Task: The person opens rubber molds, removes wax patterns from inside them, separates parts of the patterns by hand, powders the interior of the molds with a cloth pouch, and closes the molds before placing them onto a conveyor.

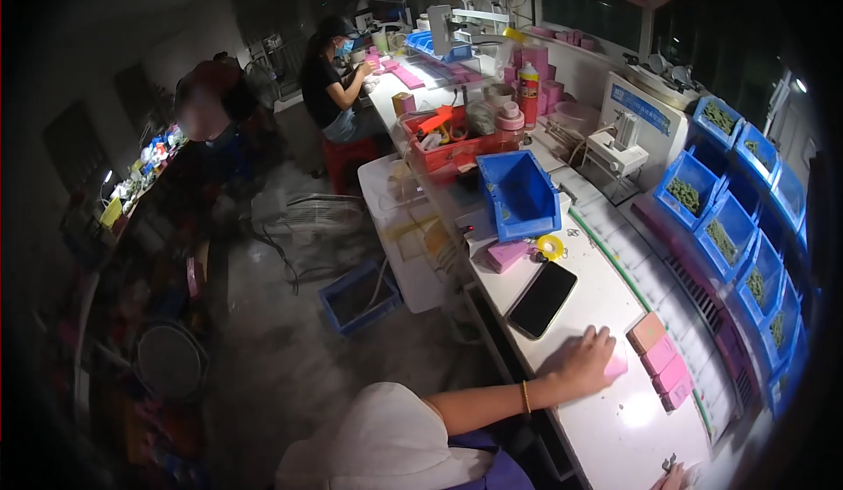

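My left hand (587,365), with a thin gold-coloured bracelet at the wrist, rests on the white bench top. Its fingers are curled over a pink block (617,364), which shows past the fingertips. At the bottom edge, partly cut off, my right hand (674,478) pinches a small dark piece (670,462) too small to identify. Beyond my left hand lies a row of several pink blocks (671,372), with a brownish block (646,334) at its upper end. A black-screened phone (543,299) lies on the bench beside my left hand.
A blue bin (520,195) stands further up the bench by a yellow tape roll (550,247). Blue bins of small green pieces (722,241) are stacked at right. A red basket (443,143) stands beyond. A co-worker (334,90) sits at the bench's far end.
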